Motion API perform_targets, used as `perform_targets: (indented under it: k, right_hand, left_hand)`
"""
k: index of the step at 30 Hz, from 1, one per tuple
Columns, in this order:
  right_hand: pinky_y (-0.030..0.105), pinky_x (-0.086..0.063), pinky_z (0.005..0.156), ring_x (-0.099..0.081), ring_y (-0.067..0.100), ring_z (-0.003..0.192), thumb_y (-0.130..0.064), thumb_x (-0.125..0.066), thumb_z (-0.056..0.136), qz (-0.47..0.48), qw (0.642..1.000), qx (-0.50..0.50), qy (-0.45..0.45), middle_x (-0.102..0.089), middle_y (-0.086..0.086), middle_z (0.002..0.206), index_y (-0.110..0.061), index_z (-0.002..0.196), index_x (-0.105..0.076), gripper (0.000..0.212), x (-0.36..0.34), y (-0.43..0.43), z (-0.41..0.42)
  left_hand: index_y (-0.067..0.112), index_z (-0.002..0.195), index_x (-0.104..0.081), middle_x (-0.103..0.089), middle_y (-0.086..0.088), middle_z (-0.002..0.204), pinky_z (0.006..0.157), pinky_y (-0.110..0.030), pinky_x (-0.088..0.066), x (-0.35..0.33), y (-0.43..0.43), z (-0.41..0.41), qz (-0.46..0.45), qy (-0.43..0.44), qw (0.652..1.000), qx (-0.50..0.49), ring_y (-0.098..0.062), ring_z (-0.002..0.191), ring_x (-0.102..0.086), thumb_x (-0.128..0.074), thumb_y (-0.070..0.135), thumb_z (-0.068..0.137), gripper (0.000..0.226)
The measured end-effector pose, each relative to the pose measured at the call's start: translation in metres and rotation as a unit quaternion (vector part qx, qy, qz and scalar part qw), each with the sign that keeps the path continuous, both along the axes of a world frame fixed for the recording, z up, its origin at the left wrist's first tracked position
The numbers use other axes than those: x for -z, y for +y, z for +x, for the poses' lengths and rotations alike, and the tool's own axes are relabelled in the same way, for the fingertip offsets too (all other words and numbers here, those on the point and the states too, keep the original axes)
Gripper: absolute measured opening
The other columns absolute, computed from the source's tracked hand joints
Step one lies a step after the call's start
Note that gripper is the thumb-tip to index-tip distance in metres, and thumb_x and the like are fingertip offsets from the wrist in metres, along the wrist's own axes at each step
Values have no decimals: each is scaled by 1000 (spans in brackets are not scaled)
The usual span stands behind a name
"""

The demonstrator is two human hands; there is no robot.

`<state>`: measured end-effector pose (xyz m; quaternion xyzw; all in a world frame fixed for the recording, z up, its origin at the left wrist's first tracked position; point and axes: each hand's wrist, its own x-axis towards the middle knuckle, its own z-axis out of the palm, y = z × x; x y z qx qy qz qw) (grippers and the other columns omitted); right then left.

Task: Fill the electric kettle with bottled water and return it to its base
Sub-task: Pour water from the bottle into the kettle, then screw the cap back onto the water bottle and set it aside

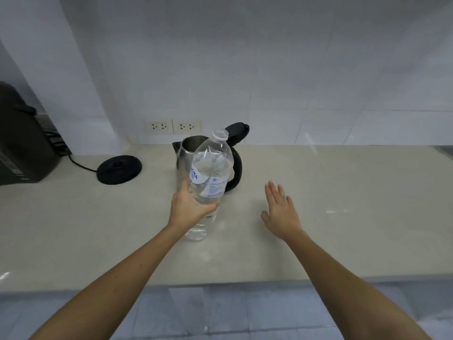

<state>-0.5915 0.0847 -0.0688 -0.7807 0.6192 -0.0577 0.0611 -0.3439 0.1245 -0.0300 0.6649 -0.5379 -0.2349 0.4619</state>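
Observation:
A clear plastic water bottle (pixel 211 173) with a white and blue label and no cap is gripped around its middle by my left hand (pixel 190 207). It tilts slightly, with its mouth up near the kettle. Behind it on the counter stands the steel electric kettle (pixel 186 153), with a black handle on its right and its black lid (pixel 239 132) flipped open. The kettle's round black base (pixel 119 169) lies on the counter to the left, apart from the kettle. My right hand (pixel 280 211) hovers flat over the counter, right of the bottle, fingers spread and holding nothing.
A dark appliance (pixel 22 143) stands at the far left, and a black cord (pixel 81 164) runs from the base toward it. Two wall sockets (pixel 174 126) sit on the white tiled wall behind. The beige counter (pixel 343 204) ends at a front edge near me.

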Motion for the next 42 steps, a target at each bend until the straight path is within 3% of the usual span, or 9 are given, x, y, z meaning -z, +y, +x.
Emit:
perform_targets:
  k: [6,13,20,26,30,33,36,39,42]
  right_hand:
    - [42,-17,119,-2,28,149,-22,-38,95,90,995,33,-9,-4,6,162,-11,152,-10,65,35,18,-21]
    - [47,-21,117,-2,27,149,-27,-40,93,155,986,61,-15,-2,3,162,-21,152,-11,66,53,24,-37]
    - [42,-31,110,-27,24,141,-27,-40,95,110,993,38,-12,-29,2,155,-23,148,-27,55,56,20,-42]
    - [37,-46,86,-46,30,117,-19,-43,96,85,996,32,-13,-48,9,130,-14,131,-50,37,61,11,-41]
    - [32,-46,84,-56,34,107,-17,-53,91,90,974,110,-175,-55,17,116,-5,119,-58,30,41,-2,-34]
    - [23,-47,75,-65,23,92,-21,-66,83,40,918,142,-369,-68,8,97,-10,103,-65,22,-10,-16,-24]
    - [26,-55,74,-69,17,84,-26,-74,79,20,857,97,-506,-71,1,89,-16,94,-64,20,-79,-27,-8]
    - [30,-57,76,-67,17,81,-14,-73,82,36,788,14,-614,-70,5,90,-8,95,-58,20,-137,-23,8]
    - [31,-54,80,-65,10,76,-11,-73,81,23,786,-59,-615,-69,4,98,-10,94,-54,23,-171,-12,23]
  left_hand:
    - [19,121,-54,-67,8,110,88,-21,-48,19,-1,-36,7,55,998,37,-10,100,-64,-93,28,53,79]
    - [29,120,-46,-60,13,111,91,-17,-44,23,-5,-66,-21,95,994,45,-5,103,-59,-93,19,56,80]
    - [18,126,-49,-64,6,117,97,-25,-49,35,-7,-66,-19,107,994,27,-8,108,-62,-93,23,55,83]
    - [20,129,-43,-61,7,121,100,-25,-46,32,-5,-66,-2,96,995,27,-9,112,-59,-93,25,55,89]
    - [25,129,-42,-62,10,121,100,-28,-48,35,-5,-62,20,81,996,37,-9,112,-60,-91,39,50,94]
    - [29,128,-41,-62,13,121,101,-32,-49,36,-4,-60,33,77,996,37,-8,113,-60,-88,50,45,98]
    - [31,128,-40,-62,13,121,101,-33,-49,36,-3,-61,29,80,996,39,-7,112,-60,-87,50,46,96]
    - [32,127,-42,-63,14,119,100,-32,-49,37,-4,-61,25,85,995,44,-6,110,-61,-90,42,49,93]
    - [30,127,-43,-63,15,117,97,-27,-49,36,-3,-62,20,87,995,44,-6,108,-61,-91,36,52,89]
